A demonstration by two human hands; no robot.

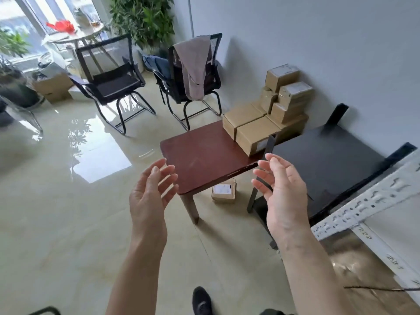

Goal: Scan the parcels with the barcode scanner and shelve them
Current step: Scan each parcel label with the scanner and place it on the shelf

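Observation:
A pile of brown cardboard parcels (268,112) sits on the far right corner of a reddish-brown table (204,155), against the wall. One small parcel (223,191) with a white label lies on the floor under the table's near edge. My left hand (151,192) and my right hand (281,189) are raised in front of the table, palms facing each other, fingers relaxed, holding nothing. No barcode scanner shows in this view.
A black shelf board (329,162) stands right of the table, with a white perforated rack beam (368,203) nearer me. Two black chairs (113,85) stand behind the table, one draped with a grey garment (195,64). Cardboard boxes (53,87) sit far left. My shoe (201,301) is below.

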